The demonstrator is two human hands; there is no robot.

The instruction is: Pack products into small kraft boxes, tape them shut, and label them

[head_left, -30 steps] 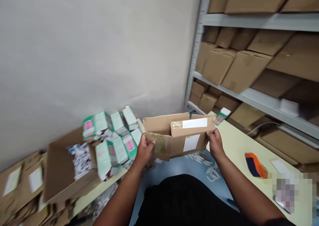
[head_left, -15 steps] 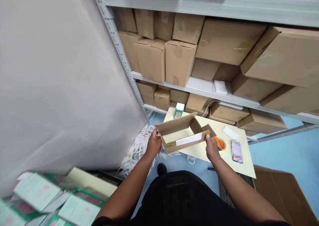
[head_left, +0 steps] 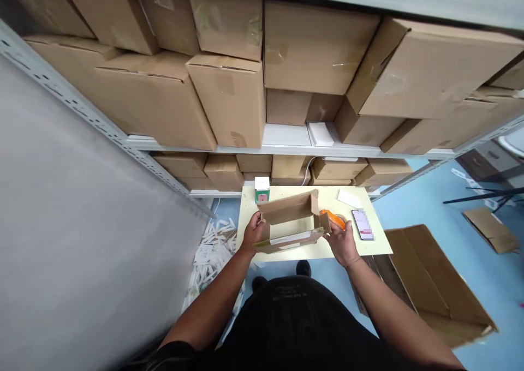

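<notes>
An open cardboard box (head_left: 289, 210), a frame of walls with no bottom closing it, is held over the pale yellow table (head_left: 245, 199). My left hand (head_left: 252, 233) is closed on its left end. At its right end my right hand (head_left: 343, 245) has the thumb raised and the fingers apart, with fingertips touching the corner by the short flaps. White and yellowish tape strips run along the near wall. Just behind my right hand lies an orange tape dispenser (head_left: 333, 218), partly hidden by it.
On the table are a phone (head_left: 362, 225), a white card (head_left: 349, 198) and a small green-and-white box (head_left: 262, 190). Shelves (head_left: 286, 136) of cartons rise behind. Paper scraps (head_left: 210, 256) cover the floor at left; a large open carton (head_left: 434, 273) stands at right.
The view has swung right and the green-and-white boxes at lower left are out of sight. My right thumb has come off the box's near wall, and the box sits lower over the table.
</notes>
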